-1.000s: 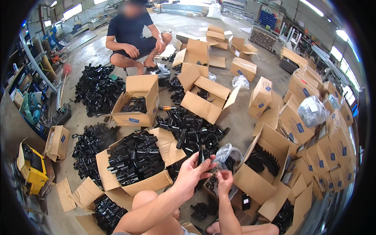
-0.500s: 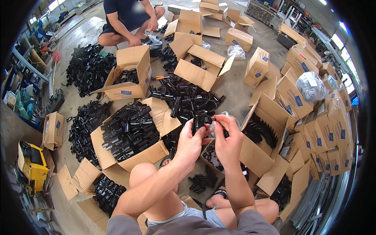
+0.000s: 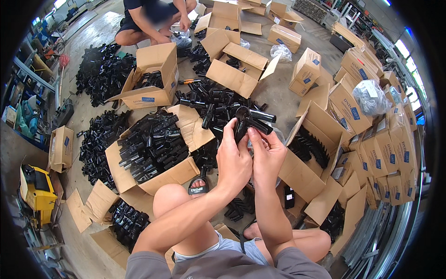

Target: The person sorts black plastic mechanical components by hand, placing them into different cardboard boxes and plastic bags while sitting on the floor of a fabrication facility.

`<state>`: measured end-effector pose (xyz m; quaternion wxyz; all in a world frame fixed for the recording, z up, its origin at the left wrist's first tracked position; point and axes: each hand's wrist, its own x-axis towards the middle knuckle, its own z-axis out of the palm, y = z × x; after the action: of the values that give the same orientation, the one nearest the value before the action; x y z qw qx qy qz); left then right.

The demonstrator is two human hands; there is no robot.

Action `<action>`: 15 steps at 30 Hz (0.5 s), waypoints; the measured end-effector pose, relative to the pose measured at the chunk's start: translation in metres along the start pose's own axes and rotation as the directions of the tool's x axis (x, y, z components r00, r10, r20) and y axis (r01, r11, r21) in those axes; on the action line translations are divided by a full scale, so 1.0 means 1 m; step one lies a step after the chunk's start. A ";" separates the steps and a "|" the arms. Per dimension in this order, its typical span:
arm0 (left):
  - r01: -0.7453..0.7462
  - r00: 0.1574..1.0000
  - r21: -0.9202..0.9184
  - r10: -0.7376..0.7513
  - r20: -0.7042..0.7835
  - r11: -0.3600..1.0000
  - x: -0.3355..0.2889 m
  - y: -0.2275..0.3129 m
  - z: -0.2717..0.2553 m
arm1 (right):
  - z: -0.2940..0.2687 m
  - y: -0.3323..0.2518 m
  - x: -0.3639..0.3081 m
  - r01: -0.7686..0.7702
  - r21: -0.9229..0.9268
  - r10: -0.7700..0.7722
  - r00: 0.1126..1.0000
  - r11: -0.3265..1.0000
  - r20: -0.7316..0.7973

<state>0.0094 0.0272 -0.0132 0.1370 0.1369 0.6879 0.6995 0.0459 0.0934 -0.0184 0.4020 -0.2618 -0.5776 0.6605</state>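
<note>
Just above the middle of the view, I hold a glossy black pipe connector [image 3: 261, 126] with short tubes branching off it. The fingers of my left hand [image 3: 232, 160] close round its left and lower side. My right hand [image 3: 266, 153] is beside the left, its thumb and fingers pinched against the connector's lower edge. Whether a small part sits under those fingertips is hidden. Beyond my hands spreads a loose pile of similar black connectors [image 3: 200, 100]. To my left, an open cardboard box [image 3: 174, 171] is filled with rows of black tubular pieces.
At right stands an open carton [image 3: 302, 174] with black parts; stacked cartons [image 3: 371, 160] and metal profiles [image 3: 371, 246] lie beyond. More black heaps [image 3: 100, 74] are at left, near a yellow machine [image 3: 37, 195]. A co-worker [image 3: 153, 21] squats at the far left. A dark phone-like object [image 3: 289, 197] lies near my right forearm.
My hands have risen slightly and come closer together. The connector has turned, so its branching tubes now point right. The right fingertips have moved from its side to its lower edge.
</note>
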 end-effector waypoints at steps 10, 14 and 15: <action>-0.123 0.992 0.159 0.125 -0.007 0.980 -0.002 0.007 -0.001 | -0.001 0.003 -0.003 0.102 -0.027 -0.103 0.994 0.994 -0.032; -0.151 0.989 0.182 0.150 0.021 0.972 -0.004 0.010 0.000 | -0.009 0.007 -0.007 0.073 -0.115 -0.074 0.997 0.991 -0.011; -0.149 0.989 0.182 0.148 0.021 0.972 -0.004 0.011 0.000 | -0.009 0.007 -0.006 0.083 -0.072 -0.085 0.996 0.994 -0.019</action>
<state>0.0131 0.0252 -0.0023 0.0736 0.2026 0.7366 0.6410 0.0545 0.0931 -0.0279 0.4260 -0.2586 -0.6070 0.6190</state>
